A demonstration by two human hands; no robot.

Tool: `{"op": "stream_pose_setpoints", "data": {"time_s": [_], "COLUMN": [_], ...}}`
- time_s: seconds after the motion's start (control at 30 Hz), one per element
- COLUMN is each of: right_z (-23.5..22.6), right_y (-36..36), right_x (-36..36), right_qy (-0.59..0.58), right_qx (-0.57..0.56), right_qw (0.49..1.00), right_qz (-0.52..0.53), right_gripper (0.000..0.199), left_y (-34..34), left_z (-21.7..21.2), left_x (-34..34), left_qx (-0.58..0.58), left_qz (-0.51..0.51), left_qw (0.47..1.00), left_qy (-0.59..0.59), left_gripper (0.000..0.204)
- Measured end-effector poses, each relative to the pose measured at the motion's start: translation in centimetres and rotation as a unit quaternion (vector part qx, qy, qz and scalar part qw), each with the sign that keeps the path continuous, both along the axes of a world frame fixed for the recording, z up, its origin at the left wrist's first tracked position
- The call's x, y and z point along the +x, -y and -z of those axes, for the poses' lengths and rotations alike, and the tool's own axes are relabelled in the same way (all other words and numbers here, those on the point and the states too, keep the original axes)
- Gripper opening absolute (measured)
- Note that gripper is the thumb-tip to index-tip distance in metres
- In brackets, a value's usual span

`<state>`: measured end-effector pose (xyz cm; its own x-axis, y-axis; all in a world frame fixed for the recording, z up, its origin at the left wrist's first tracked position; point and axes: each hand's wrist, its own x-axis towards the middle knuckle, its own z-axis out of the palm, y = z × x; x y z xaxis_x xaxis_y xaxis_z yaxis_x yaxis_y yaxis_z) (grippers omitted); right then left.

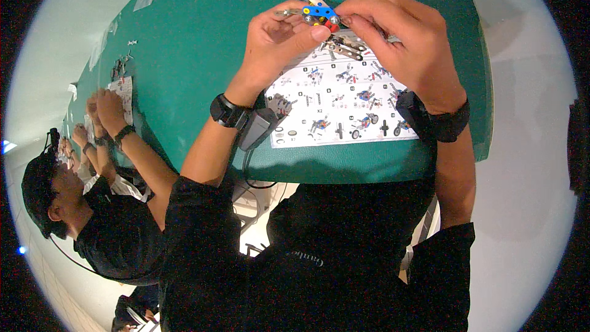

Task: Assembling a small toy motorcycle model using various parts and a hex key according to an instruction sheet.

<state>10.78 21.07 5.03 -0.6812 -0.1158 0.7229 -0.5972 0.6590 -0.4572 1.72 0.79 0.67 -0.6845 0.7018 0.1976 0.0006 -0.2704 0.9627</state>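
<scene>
Left hand [276, 40]: thumb and fingers grasp the small model [319, 11] of blue, white and red pieces.
Right hand [409, 43]: fingertips are pinched at the model's right side; what they hold, I cannot tell.
Model's place: near the instruction sheet's [307, 139] top edge, above the green table [203, 37].
Sheet's printing: numbered step drawings.
Shirt [347, 221]: pale lettering [307, 259] on black.

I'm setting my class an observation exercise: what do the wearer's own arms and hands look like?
Both the left hand and right hand are ungloved. Black short sleeves leave the forearms bare. Each wrist wears a black strap. A dark grey box sits beside the left wrist; whether it is attached is unclear.
</scene>
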Motion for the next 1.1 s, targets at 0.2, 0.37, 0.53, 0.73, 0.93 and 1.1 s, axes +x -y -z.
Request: {"op": "stream_pose_setpoints", "data": {"time_s": [0.2,0.37,0.53,0.73,0.93,1.1], "right_z": [0.1,0.2,0.4,0.0,-0.4,-0.5], "right_y": [0.3,0.7,1.2,1.0,0.7,0.5], "right_x": [-0.2,-0.3,-0.4,-0.2,-0.4,-0.5], "right_qy": [0.008,0.030,0.075,0.148,0.121,0.074], "right_qx": [-0.006,-0.052,-0.005,-0.083,-0.106,-0.077], "right_qw": [1.000,0.998,0.997,0.985,0.987,0.994], "right_qz": [-0.006,-0.009,0.025,0.004,0.019,0.013], "right_gripper": [0.017,0.012,0.012,0.015,0.016,0.021], "left_y": [-0.1,-0.2,-0.1,-0.2,0.0,-0.2], "left_z": [0.1,0.0,0.6,-0.2,0.3,0.0], "left_x": [0.0,0.0,-0.8,-0.3,-0.6,-0.2], "left_qx": [0.020,0.046,0.078,0.048,0.041,0.049], "left_qz": [-0.006,-0.011,-0.006,-0.007,0.011,0.003], "left_qw": [1.000,0.998,0.996,0.996,0.997,0.997], "left_qy": [0.011,0.043,0.038,0.070,0.068,0.063], "left_gripper": [0.030,0.028,0.025,0.021,0.025,0.028]}}
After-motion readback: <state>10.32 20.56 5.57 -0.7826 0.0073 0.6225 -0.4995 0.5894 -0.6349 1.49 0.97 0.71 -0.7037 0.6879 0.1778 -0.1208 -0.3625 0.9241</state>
